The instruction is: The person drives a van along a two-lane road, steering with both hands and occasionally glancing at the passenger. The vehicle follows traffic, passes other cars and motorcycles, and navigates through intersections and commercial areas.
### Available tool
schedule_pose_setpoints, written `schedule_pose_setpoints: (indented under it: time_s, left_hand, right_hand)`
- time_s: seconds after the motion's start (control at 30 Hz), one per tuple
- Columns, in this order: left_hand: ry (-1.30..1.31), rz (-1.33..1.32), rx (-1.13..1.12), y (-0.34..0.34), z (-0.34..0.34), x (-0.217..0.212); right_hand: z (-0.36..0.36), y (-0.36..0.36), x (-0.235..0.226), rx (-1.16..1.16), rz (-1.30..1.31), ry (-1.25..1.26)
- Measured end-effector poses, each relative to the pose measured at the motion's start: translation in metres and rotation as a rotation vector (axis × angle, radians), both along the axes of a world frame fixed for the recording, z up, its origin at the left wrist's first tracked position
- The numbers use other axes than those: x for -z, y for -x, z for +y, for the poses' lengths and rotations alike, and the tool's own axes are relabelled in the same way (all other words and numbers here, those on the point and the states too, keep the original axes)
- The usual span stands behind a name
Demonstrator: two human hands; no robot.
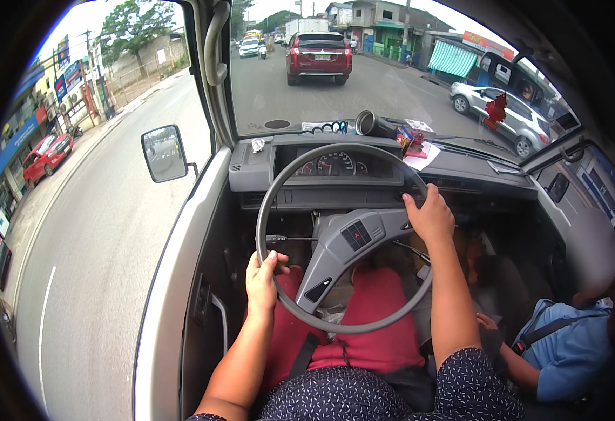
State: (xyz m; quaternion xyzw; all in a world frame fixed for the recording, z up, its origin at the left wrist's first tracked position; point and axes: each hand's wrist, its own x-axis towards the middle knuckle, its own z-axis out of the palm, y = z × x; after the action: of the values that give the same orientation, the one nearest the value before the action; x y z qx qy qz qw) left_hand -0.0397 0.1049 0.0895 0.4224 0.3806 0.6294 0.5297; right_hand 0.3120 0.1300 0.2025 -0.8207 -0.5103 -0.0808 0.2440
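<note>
gripping the steering wheel (pixel 346 238) at its lower left rim, the left hand (pixel 262 279) has its fingers curled shut around the grey ring, thumb lying over the top of it. the right hand (pixel 431 216) is closed on the upper right rim in the same way, fingers wrapped over the outer edge and the forearm running down toward the lower edge of the picture. the wheel sits turned, its grey hub and spokes slanting from upper right down to lower left, with dark buttons on the hub. below the wheel lie the person's lap in red cloth (pixel 363 330) and a dark dotted garment (pixel 363 396).

behind the wheel's upper arc the instrument cluster (pixel 332 165) shows its dials. on top of the dashboard (pixel 462 165) lie a dark tube-like object (pixel 372 124), some small colourful items on white paper (pixel 414 144) and a crumpled white scrap (pixel 257 144). a red ornament (pixel 495 110) hangs near the windscreen on the right.

at the lower right a passenger in a light blue shirt (pixel 567 347) sits beside the driver, a hand near the driver's right arm.

outside the open left window is the side mirror (pixel 164 153). ahead on the road a dark red car (pixel 319 57) drives in the lane, a silver car (pixel 504 116) stands to the right, and a red car (pixel 46 156) is parked far left.
</note>
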Motion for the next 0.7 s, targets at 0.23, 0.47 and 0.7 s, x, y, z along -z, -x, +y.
schedule_pose_setpoints:
  time_s: [0.23,0.47,0.7]
  left_hand:
    - [0.01,-0.006,0.004,0.001,0.001,0.007]
    - [0.017,-0.003,-0.045,-0.003,-0.003,0.009]
    - [-0.026,0.003,-0.017,-0.001,-0.015,0.015]
  right_hand:
    - [-0.003,-0.001,0.005,0.005,0.001,-0.024]
    - [0.005,-0.011,-0.002,-0.099,0.079,0.005]
    - [0.016,-0.009,-0.012,-0.095,0.022,0.053]
